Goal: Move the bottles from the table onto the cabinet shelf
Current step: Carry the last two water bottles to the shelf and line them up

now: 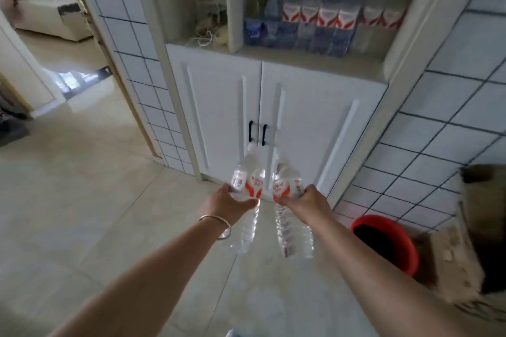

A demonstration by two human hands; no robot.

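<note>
We've got clear plastic water bottles in both hands, out in front of the white cabinet doors (273,107). The left hand (227,204) is wrapped around a pair of bottles (247,186), fingers curled over their middles, caps pointing away toward the doors and bases trailing back under the wrist. One shows a red-and-white label with writing too blurred to read, the other a white panel with a barcode. The right hand (309,202) is clamped on a second pair of bottles (287,189), same red-and-white labels, red characters we can't make out. So that's four bottles in hand, two per fist, the two pairs just beside each other and well below the shelf.

Up on the cabinet shelf (315,59) stands a shelf row of bottles (325,19): we count about six with the red-and-white label and white caps, plus two or three darker blue ones at the left end; blur keeps us from an exact tally. Left of a divider sits a tangle of cords (208,27).

One thin bangle (216,226) rings the left wrist. One red bucket (386,243) stands on the tiled floor at right, next to a cardboard box (471,227).
</note>
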